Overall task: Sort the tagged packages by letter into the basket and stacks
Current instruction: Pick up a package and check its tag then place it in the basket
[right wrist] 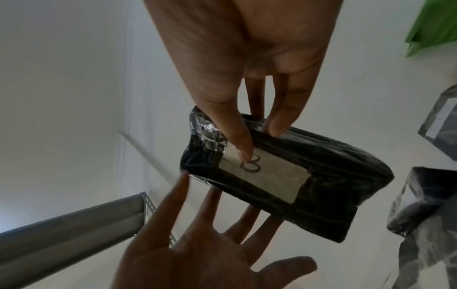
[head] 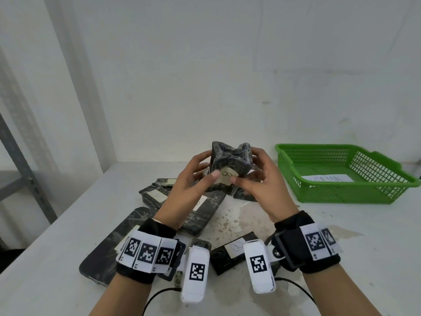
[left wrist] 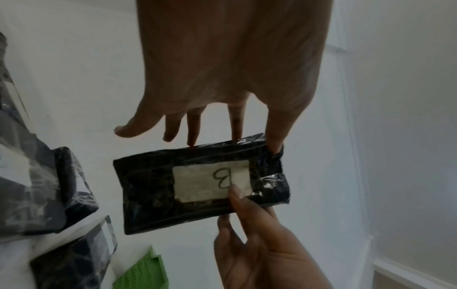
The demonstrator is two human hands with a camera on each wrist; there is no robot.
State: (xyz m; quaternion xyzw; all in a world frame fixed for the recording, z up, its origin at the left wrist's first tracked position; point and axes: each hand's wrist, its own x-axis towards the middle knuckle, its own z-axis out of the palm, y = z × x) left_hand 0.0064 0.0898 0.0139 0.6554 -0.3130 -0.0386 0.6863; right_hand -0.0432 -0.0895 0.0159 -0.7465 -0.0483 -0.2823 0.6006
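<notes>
A small black wrapped package with a white tag marked B is held up above the table between both hands. My right hand pinches it, thumb on the tag and fingers behind. My left hand has straight, spread fingers that touch the package's edge. In the right wrist view the left hand lies open under the package. The green basket stands at the right with a white paper inside.
Several black tagged packages lie on the white table below my hands: one marked A, a large flat one, one marked B by my right wrist. A grey metal shelf frame stands at the left. A wall is behind.
</notes>
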